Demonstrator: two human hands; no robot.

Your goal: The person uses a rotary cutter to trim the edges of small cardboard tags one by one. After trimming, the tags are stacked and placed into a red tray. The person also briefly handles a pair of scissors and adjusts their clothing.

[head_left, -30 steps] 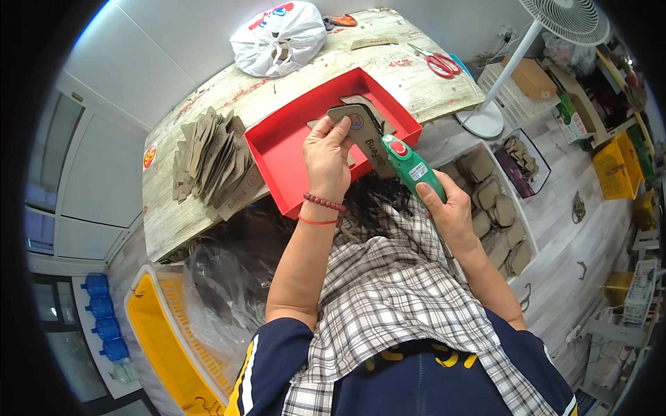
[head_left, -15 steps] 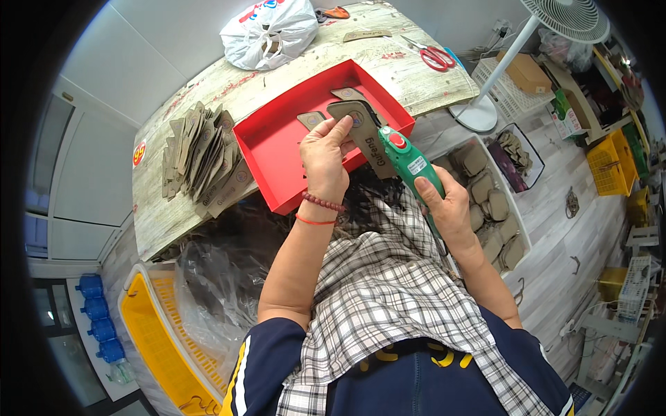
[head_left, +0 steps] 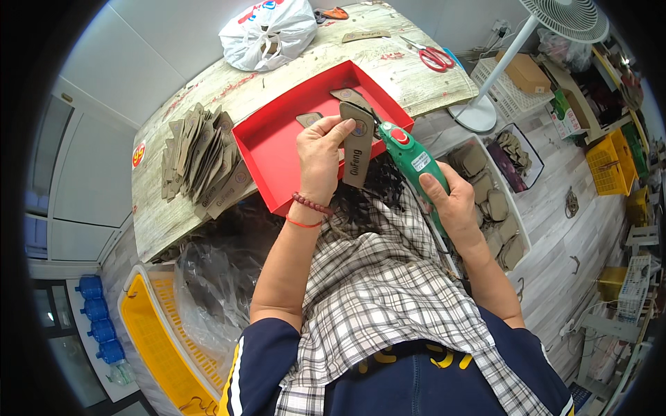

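Note:
My left hand [head_left: 322, 149] pinches a flat tan strip [head_left: 356, 158] with rounded ends and dark printing, held upright over the near edge of a shallow red box [head_left: 274, 152]. My right hand [head_left: 454, 204] is wrapped round a green handheld power cutter [head_left: 415, 163] with a red button. The cutter's dark tip points at the upper right edge of the strip; whether they touch I cannot tell. More tan pieces [head_left: 350, 96] lie inside the box. Left of the box, a heap of similar strips [head_left: 198, 149] stands on the worn wooden table [head_left: 156, 222].
A white plastic bag [head_left: 267, 41], red-handled scissors [head_left: 436, 59] and one strip [head_left: 366, 35] lie at the table's back. Right of me are a white tray of tan pads [head_left: 524, 232] and a standing fan [head_left: 479, 116]. A yellow crate [head_left: 149, 333] stands at lower left.
The strip has turned from slanting to nearly upright in my left hand, which has shifted slightly left. The cutter has tilted a little, its tip now beside the strip's upper right edge.

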